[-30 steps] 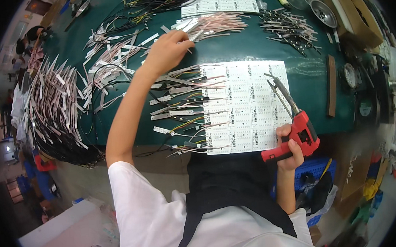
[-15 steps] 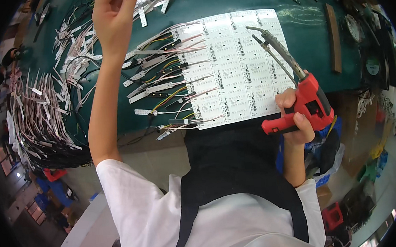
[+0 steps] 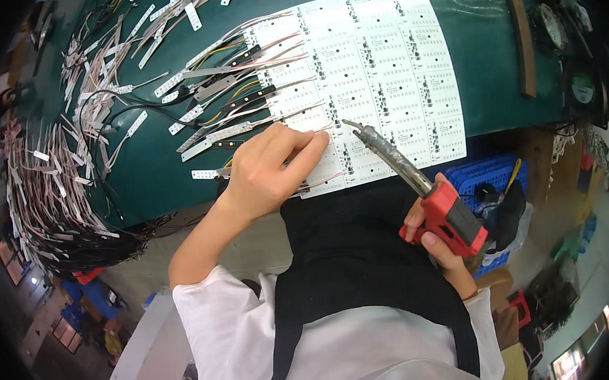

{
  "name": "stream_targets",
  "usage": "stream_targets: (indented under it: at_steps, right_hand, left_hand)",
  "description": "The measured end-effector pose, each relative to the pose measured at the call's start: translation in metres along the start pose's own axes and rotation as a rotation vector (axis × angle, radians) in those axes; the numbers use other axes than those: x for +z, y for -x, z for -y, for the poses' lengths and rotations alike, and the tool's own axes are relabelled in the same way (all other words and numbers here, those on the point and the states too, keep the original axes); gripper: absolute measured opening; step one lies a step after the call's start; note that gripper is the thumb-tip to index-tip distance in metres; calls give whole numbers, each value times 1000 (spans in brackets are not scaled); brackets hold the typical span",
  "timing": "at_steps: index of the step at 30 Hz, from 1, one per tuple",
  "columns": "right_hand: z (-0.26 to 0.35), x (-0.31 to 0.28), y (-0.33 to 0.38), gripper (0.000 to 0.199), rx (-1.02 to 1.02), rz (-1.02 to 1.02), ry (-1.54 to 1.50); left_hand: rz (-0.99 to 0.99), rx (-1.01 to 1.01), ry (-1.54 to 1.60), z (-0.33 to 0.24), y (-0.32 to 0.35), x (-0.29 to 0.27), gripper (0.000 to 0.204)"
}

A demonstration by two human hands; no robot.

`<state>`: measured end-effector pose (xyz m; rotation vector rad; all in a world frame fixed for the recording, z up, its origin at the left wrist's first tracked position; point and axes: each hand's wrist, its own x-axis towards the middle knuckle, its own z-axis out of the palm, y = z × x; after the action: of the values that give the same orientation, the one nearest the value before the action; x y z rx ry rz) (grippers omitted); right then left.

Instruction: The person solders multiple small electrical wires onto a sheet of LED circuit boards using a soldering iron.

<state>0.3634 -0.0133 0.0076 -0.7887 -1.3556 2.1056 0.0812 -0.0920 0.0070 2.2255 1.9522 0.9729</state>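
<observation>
My right hand [image 3: 435,241] is wrapped round the handle of a red and black soldering gun [image 3: 455,216]. Its long metal barrel slants up to the left, and the bent tip sits over the white circuit board sheet [image 3: 401,105], close to my left fingertips. My left hand [image 3: 271,167] is closed in a pinch at the sheet's lower left part, with a thin pinkish wire [image 3: 323,128] at the fingertips. Along the sheet's left edge lie several wired light strips [image 3: 228,130], their wire ends resting on the boards. My left hand covers some of the lower ones.
Loose white strips with wires [image 3: 124,89] are scattered over the green table [image 3: 493,57] at the left. A thick bundle of wired strips [image 3: 58,200] hangs at the far left edge. A wooden bar [image 3: 520,41] lies at the right. A blue crate [image 3: 491,177] stands below the table edge.
My left hand has come down from the loose strips at the far left to the sheet and pinches there. The soldering gun has moved down and left, its tip closer to my left hand.
</observation>
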Motion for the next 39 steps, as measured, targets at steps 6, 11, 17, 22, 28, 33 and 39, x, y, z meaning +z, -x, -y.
stream_targets:
  at_steps: [6, 11, 17, 22, 28, 33, 39]
  right_hand:
    - [5, 0, 3, 67, 7, 54, 203]
    - [8, 2, 3, 65, 28, 38, 284]
    - [6, 2, 2, 63, 0, 61, 316]
    - [4, -2, -2, 60, -104, 187, 411]
    - [3, -3, 1, 59, -165, 177, 440]
    - [5, -4, 3, 59, -123, 153, 443]
    - [4, -3, -1, 59, -232, 195, 543]
  left_hand:
    - [3, 91, -95, -1, 3, 4, 34]
    - [-20, 137, -171, -3, 2, 5, 32]
    - [25, 149, -218, -6, 2, 4, 33]
    - [50, 137, -238, -9, 0, 4, 33]
    - [60, 133, -243, -10, 0, 4, 33]
    - [65, 131, -243, -9, 1, 4, 33]
    - [28, 170, -241, -8, 0, 4, 33]
